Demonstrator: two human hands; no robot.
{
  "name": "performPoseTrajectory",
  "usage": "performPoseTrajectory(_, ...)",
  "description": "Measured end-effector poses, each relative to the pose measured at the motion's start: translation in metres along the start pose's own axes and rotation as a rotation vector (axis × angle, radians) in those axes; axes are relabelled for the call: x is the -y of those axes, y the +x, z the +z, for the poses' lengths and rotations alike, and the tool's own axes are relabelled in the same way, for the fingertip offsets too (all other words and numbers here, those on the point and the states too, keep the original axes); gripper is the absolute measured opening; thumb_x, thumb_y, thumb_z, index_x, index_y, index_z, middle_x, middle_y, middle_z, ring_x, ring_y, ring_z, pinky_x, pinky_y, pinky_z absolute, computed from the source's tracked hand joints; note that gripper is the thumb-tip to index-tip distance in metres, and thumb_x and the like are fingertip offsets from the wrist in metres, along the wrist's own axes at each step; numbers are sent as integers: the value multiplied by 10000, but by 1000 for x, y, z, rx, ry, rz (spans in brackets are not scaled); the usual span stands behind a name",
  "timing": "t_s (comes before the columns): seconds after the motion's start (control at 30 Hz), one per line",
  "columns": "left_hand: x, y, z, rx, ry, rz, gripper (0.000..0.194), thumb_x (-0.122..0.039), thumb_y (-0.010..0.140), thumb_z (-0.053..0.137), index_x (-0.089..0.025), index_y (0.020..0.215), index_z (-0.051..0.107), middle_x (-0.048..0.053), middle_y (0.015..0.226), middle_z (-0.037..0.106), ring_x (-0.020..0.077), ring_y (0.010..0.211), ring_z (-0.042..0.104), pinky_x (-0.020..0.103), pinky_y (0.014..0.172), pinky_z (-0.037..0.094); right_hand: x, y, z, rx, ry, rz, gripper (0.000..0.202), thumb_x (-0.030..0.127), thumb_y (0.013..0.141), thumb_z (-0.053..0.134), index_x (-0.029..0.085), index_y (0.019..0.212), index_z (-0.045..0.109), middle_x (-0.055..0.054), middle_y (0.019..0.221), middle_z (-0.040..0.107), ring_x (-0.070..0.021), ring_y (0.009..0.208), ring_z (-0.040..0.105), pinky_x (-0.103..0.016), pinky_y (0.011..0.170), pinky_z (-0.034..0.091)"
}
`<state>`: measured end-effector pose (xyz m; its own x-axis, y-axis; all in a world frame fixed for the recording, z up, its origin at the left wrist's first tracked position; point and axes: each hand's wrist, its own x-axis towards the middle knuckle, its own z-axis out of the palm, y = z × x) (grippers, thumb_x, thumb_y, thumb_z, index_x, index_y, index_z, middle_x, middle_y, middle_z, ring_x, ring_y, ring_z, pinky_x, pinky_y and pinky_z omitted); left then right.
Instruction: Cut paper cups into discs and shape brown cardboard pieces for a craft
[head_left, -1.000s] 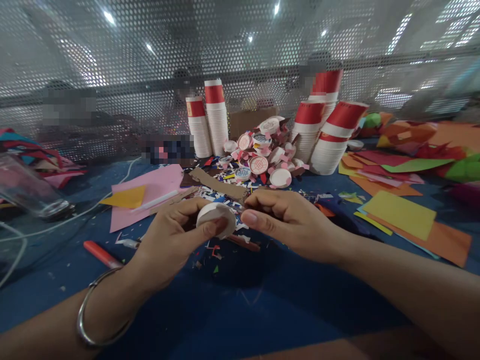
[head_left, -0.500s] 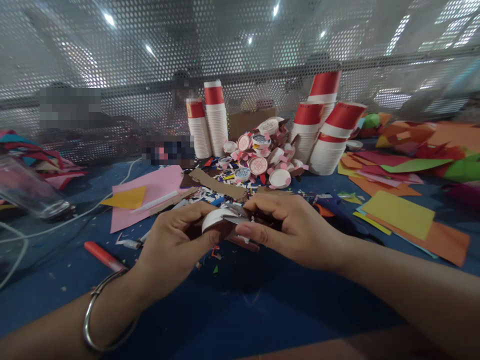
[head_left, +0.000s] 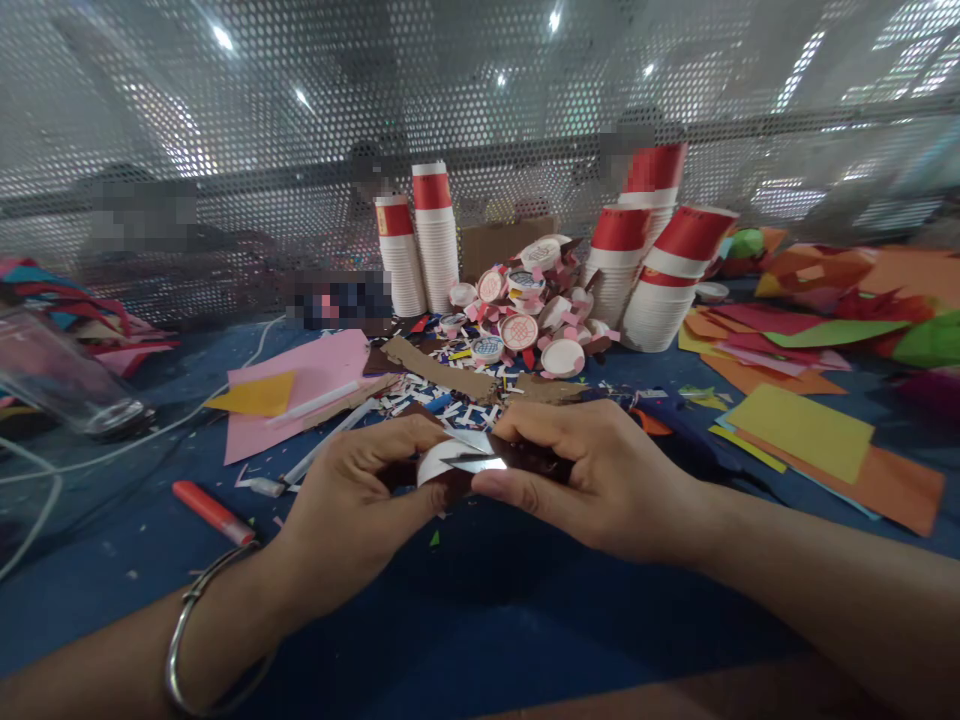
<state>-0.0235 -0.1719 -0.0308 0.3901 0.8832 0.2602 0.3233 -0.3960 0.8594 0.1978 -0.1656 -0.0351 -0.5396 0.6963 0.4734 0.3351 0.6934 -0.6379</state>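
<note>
My left hand (head_left: 360,500) pinches a small round white paper piece (head_left: 433,464) between thumb and fingers; it looks like the cut-off base of a paper cup. In my right hand (head_left: 600,480) is a pair of scissors (head_left: 476,461). Its shiny blades point left and lie apart at the edge of the white piece, one above the other. The fingers hide the scissors' handles. Both hands are close together above the blue table, in front of a scatter of white paper scraps (head_left: 472,412).
Behind the hands lies a heap of round paper pieces with pink tabs (head_left: 519,331). Stacks of paper cups (head_left: 435,240) flank it. Coloured paper sheets (head_left: 806,430) lie right, pink paper (head_left: 322,370) left. A red marker (head_left: 214,512) is near my left wrist. A clear glass (head_left: 67,370) lies far left.
The scissor blades have shifted slightly right and down and now show apart. The white piece has turned a little in my left hand, and small scraps below it no longer show.
</note>
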Motion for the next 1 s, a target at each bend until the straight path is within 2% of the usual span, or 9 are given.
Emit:
performPoseTrajectory(0.37, 2, 6, -4, 91, -144, -58, 120, -267, 846, 772, -148, 838, 761, 22, 756, 692, 125, 684, 600, 207, 612, 483, -1, 1, 2, 9, -1, 40, 405, 422, 1016, 568, 167, 701, 556, 20, 638, 515, -88, 572, 454, -247, 557, 325)
performPoseTrajectory(0.47, 6, 7, -5, 86, -182, -88, 108, -274, 848, 789, -176, 890, 770, 14, 794, 729, 125, 697, 632, 206, 632, 502, -4, 3, 0, -28, 89, 137, 403, 468, 996, 591, 174, 721, 580, 25, 638, 509, -96, 573, 441, -254, 536, 320)
performPoseTrajectory(0.6, 11, 9, -6, 82, -241, -134, 130, -317, 871, 793, -205, 937, 795, 19, 865, 774, 125, 756, 667, 201, 678, 513, -8, 4, -3, -82, 145, 237, 414, 535, 950, 641, 188, 742, 555, 50, 616, 422, -96, 550, 363, -271, 491, 260)
performPoseTrajectory(0.7, 13, 9, -5, 98, -336, -179, 142, -339, 883, 790, -217, 956, 797, 15, 894, 783, 121, 780, 686, 191, 686, 520, -10, 5, -2, -62, 135, 254, 446, 577, 953, 610, 186, 745, 559, 39, 637, 438, -101, 567, 377, -275, 493, 266)
performPoseTrajectory(0.83, 12, 8, -3, 54, -376, -197, 137, -321, 867, 811, -216, 953, 784, -6, 876, 766, 99, 774, 670, 170, 697, 515, -12, 6, -1, -47, 88, 259, 479, 585, 960, 592, 184, 703, 533, 41, 627, 421, -96, 561, 368, -278, 496, 251)
performPoseTrajectory(1.0, 6, 7, 0, 50, -468, -253, 138, -287, 846, 818, -187, 862, 724, -2, 805, 763, 108, 704, 681, 184, 642, 510, -16, 8, -1, -23, 127, 309, 479, 589, 950, 612, 182, 707, 548, 50, 611, 395, -90, 548, 345, -266, 482, 228)
